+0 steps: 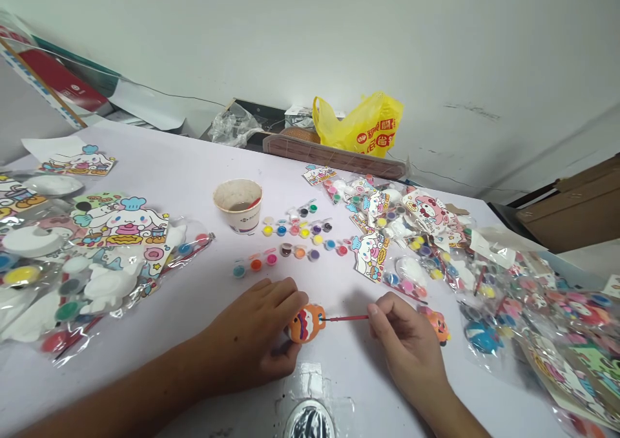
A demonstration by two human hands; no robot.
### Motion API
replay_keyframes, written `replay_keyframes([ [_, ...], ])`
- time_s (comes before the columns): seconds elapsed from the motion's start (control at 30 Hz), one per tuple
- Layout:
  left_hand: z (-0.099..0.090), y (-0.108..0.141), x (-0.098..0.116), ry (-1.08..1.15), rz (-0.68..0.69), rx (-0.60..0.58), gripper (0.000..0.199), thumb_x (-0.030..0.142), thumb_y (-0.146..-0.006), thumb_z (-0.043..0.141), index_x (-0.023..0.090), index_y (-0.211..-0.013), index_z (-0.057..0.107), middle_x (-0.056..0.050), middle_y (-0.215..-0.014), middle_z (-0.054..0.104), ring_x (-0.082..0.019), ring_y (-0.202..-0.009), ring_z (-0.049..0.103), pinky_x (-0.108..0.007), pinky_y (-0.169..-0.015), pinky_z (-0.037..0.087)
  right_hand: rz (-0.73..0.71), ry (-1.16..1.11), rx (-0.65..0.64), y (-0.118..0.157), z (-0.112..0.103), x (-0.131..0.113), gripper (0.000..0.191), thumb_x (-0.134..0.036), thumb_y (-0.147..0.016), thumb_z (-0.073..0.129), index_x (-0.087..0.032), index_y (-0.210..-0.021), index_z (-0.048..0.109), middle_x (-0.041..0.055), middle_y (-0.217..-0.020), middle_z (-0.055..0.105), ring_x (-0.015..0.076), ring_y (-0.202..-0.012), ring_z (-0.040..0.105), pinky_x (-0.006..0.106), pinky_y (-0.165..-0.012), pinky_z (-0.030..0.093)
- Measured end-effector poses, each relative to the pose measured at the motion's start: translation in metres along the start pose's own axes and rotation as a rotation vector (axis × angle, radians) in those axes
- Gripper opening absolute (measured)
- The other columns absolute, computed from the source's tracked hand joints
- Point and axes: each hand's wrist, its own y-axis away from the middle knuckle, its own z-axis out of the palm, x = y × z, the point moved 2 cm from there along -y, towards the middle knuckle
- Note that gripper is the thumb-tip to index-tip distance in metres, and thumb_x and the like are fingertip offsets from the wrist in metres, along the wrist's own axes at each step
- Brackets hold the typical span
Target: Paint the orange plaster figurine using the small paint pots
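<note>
Gripping orange figure (308,323) over table (188,399) in left hand (259,331), brush (351,318) pinched in right hand (409,344)! Facing paints (300,252) ahead, packets (72,263) either side; losing orange figure's edge behind left hand, pink figure (437,327) partly behind right.

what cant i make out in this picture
All in the head view:
Orange painted figurine: one side, covered by the left hand.
Thin red-handled paintbrush: back end, hidden by the right hand; bristles, too small.
Pink-and-orange figurine: partly behind the right hand.
Yellow plastic bag: contents, behind its sides.
Black-and-white rounded object: cut off by the bottom edge.
</note>
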Motion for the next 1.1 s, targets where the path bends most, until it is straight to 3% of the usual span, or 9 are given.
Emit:
replay_keyframes([
  [1.1,0.0019,0.0015,-0.0009,-0.006,0.012,0.009,0.026,0.014,-0.071,0.053,0.022,-0.094,0.046,-0.002,-0.094,0.051,-0.021,-0.080,0.046,-0.033,-0.071,0.034,0.010,0.096,0.018,-0.0006,0.0020,-0.0053,0.037,-0.041,-0.095,0.050,-0.021,-0.064,0.047,-0.0032,-0.055,0.045,0.0127,-0.051,0.041,0.025,-0.050,0.031],
])
